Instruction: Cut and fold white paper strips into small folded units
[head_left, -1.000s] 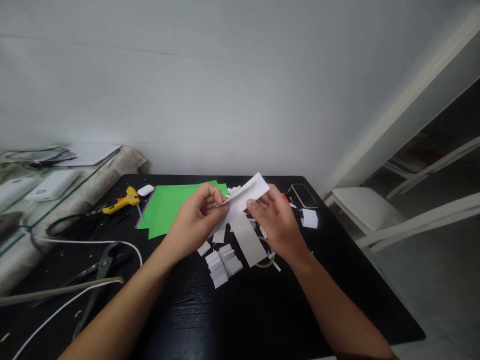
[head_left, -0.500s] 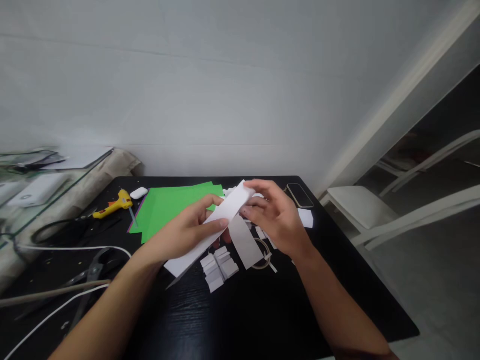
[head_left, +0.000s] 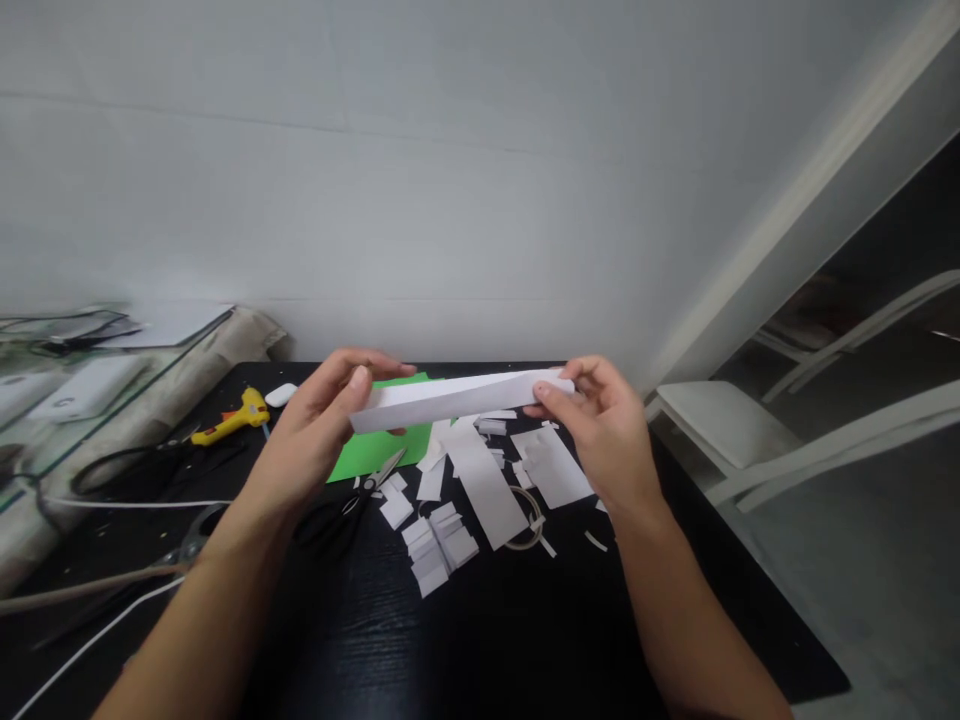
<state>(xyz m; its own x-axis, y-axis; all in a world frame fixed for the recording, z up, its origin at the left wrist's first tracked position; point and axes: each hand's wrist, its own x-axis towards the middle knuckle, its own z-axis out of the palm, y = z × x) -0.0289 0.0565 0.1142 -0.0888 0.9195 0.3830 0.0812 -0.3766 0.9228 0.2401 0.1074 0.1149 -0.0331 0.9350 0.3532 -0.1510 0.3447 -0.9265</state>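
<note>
A folded white paper strip (head_left: 457, 397) is stretched level between my two hands above the table. My right hand (head_left: 604, 415) pinches its right end, thumb on the front and fingers behind. At the other end, my left hand (head_left: 322, 410) curls around the strip, with the thumb by its edge and fingertips showing above and below. Beneath lie a long white paper piece (head_left: 487, 485), a slotted white paper piece (head_left: 440, 550), a white sheet (head_left: 556, 468) and small scraps. Scissors (head_left: 369, 488) lie near my left wrist, blades toward the green paper (head_left: 375, 455).
A yellow glue gun (head_left: 236, 418) and a white case (head_left: 281, 395) lie at the table's left. White cables (head_left: 135, 503) cross that side. A tan ring (head_left: 529, 540) sits partly under the long paper. White chairs (head_left: 705, 420) stand to the right; a wall rises behind.
The strip has swung from a steep slant to nearly level. My left hand moved left and up to its end, my right hand moved right, uncovering the scissors and scraps.
</note>
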